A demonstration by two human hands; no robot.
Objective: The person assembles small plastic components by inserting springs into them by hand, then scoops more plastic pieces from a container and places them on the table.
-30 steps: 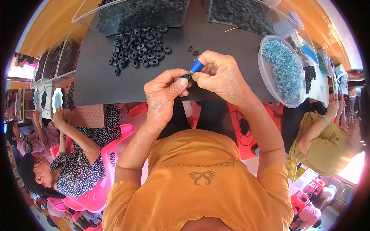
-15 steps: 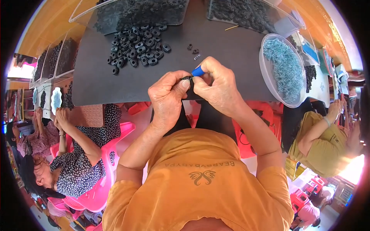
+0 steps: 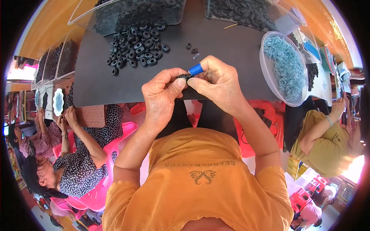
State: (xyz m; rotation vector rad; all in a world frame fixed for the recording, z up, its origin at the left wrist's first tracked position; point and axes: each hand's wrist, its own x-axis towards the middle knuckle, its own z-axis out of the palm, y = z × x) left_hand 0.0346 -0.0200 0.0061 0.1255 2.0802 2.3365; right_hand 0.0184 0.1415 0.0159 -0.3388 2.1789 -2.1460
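My left hand (image 3: 162, 91) and my right hand (image 3: 216, 82) meet over the near edge of the dark table. Between their fingertips they pinch a small black plastic part (image 3: 185, 76), mostly covered by the fingers. A blue finger sleeve (image 3: 195, 69) wraps my right index finger, which presses at the part's right end. Just beyond the hands lie a few loose small pieces (image 3: 194, 50). A heap of black oval plastic parts (image 3: 135, 48) spreads over the table to the left. On the right stands a round clear tray (image 3: 266, 73) full of small bluish springs (image 3: 284, 67).
Clear bins (image 3: 138, 17) of black parts stand along the table's far side. A thin brass-coloured rod (image 3: 231, 26) lies before the right bin. Co-workers sit at both sides, one on a pink chair (image 3: 125, 129) at left. A red stool (image 3: 260, 134) is below the table at right.
Both hands have shifted slightly left, still holding the black part. My right thumb and index finger have moved along it. At left, the co-worker's hands have drawn back from the white scalloped dish.
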